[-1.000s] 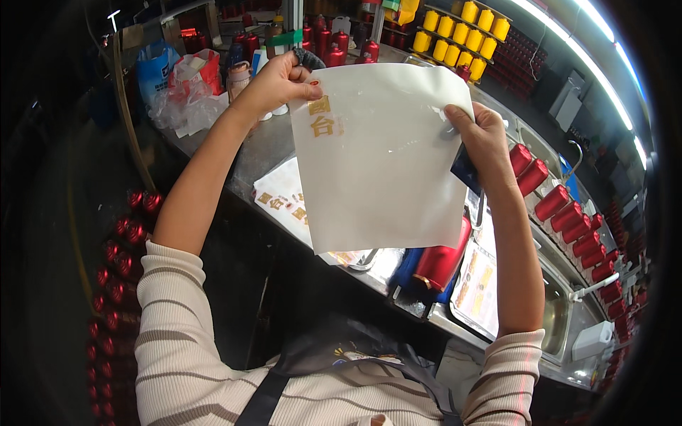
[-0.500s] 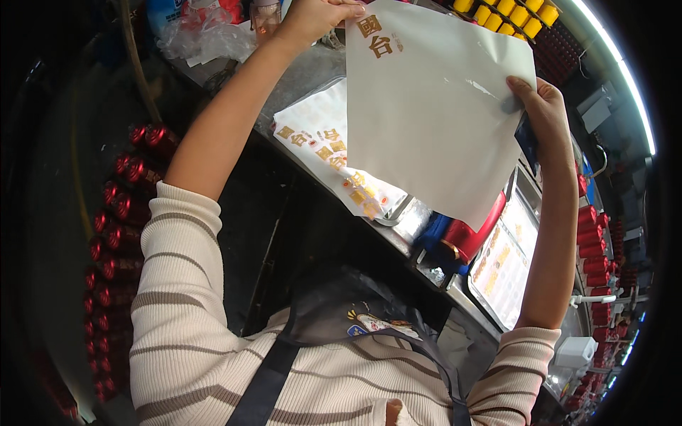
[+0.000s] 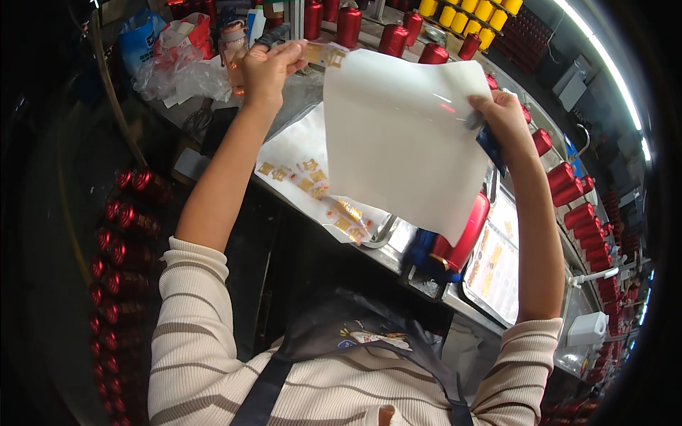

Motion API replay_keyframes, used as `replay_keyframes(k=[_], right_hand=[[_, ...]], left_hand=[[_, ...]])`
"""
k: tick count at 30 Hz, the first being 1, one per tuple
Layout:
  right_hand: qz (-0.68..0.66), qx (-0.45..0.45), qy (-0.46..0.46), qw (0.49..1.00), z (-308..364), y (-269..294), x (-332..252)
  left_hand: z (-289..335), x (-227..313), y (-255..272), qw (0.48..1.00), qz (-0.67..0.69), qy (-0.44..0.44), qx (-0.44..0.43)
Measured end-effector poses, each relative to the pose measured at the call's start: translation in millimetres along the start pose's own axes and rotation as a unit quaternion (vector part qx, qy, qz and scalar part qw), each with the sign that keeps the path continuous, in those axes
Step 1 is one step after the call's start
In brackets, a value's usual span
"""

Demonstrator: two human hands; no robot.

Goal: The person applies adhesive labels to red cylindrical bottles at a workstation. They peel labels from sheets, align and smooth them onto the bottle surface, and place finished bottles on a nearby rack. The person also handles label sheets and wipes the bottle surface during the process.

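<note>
A large white backing sheet (image 3: 398, 135) hangs in the air, its right edge gripped between the thumb and fingers of my right hand (image 3: 506, 121). A small dark blue flat thing (image 3: 491, 150) shows under that hand; I cannot make out its kind. Pinched in my left hand (image 3: 268, 74) is the end of a clear transfer sticker (image 3: 318, 54) with gold lettering, stretched out from the sheet's upper left corner. Below lie more sticker sheets (image 3: 298, 153) with gold and red prints on a metal tray (image 3: 383, 234).
A shiny red bottle (image 3: 465, 231) lies on a blue holder (image 3: 426, 248) at the bench edge. To its right is a tray of printed sheets (image 3: 497, 263). Red bottles (image 3: 561, 181) line the bench; more are stacked at left (image 3: 128, 248). Plastic bags (image 3: 170, 67) and a drink bottle (image 3: 233, 53) stand at back left.
My left hand has pulled the gold-lettered sticker up off the sheet's corner, out to the left. The sheet and both hands sit lower and further left in the picture.
</note>
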State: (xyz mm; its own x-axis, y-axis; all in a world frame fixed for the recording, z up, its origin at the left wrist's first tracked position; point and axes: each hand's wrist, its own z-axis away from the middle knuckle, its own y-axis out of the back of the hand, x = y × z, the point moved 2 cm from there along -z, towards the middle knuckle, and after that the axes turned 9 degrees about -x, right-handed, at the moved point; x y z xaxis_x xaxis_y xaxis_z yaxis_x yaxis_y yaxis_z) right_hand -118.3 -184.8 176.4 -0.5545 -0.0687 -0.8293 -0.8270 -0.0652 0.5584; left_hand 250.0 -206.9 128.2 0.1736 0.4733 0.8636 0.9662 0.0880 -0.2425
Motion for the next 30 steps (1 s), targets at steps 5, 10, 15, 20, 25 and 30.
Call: replay_keyframes(k=[5, 10, 15, 20, 25, 30], right_hand=[[-0.073, 0.026, 0.063, 0.995, 8.2, 45.5, -7.6], [-0.063, 0.108, 0.15, 0.981, 37.4, 104.5, -6.3], [0.486, 0.081, 0.313, 0.812, 148.7, 248.7, 29.9], [0.339, 0.34, -0.046, 0.876, 313.0, 274.7, 44.5], [0.036, 0.536, -0.247, 0.806, 494.2, 251.2, 103.0], [-0.124, 0.682, -0.297, 0.657, 691.3, 205.0, 273.5]], left_hand=[[-3.9, -39.3, 24.8, 0.994, 0.01, 0.107, 0.023], [10.1, -129.8, 35.0, 0.944, -0.215, 0.242, -0.061], [22.6, -180.2, 14.9, 0.695, -0.68, 0.137, -0.187], [13.3, -189.3, 62.3, 0.698, -0.673, 0.146, -0.196], [9.6, -212.1, 85.3, 0.567, -0.79, 0.181, -0.15], [-49.9, -248.4, 161.2, 0.61, -0.744, 0.213, -0.17]])
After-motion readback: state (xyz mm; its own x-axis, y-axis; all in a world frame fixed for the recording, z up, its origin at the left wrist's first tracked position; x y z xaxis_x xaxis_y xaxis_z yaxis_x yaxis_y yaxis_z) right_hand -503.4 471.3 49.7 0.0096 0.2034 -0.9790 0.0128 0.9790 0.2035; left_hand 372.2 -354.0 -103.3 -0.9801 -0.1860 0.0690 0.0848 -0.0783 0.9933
